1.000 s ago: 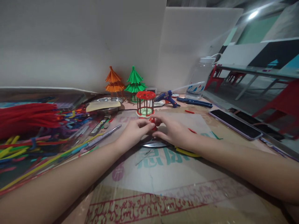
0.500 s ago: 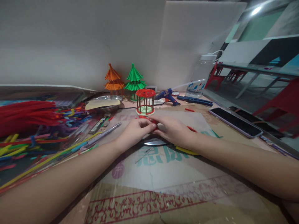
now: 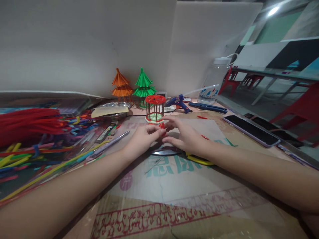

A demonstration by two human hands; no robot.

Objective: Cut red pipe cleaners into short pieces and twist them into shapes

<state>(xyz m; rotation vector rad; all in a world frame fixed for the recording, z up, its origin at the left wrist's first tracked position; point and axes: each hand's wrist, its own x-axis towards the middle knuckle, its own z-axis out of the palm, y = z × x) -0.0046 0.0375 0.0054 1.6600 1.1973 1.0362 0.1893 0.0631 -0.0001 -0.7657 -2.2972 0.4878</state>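
Note:
My left hand [image 3: 143, 138] and my right hand [image 3: 183, 136] meet at mid-table over a cardboard sheet [image 3: 174, 186]. Together their fingertips pinch a small red piece [image 3: 162, 128], which I cannot make out in detail. Just beyond the fingers stands a little round cage-like model [image 3: 155, 109] with a red top, dark posts and a pale green base. Beneath the hands lies a round metal lid [image 3: 165, 152]. A yellow strip [image 3: 199, 160] pokes out under my right wrist.
Heaps of coloured pipe cleaners [image 3: 32, 132] and a pen [image 3: 109, 143] fill the left side. Orange [image 3: 121, 85] and green [image 3: 144, 84] tiered models stand at the white back wall, near a metal dish [image 3: 111, 111], a blue glue gun [image 3: 178, 103], a plastic jar [image 3: 214, 83] and phones [image 3: 251, 130].
The head has tipped slightly, so the scene sits a little higher in view. My right hand's fingers have lifted and spread a bit, and the red piece shows more clearly between the fingertips.

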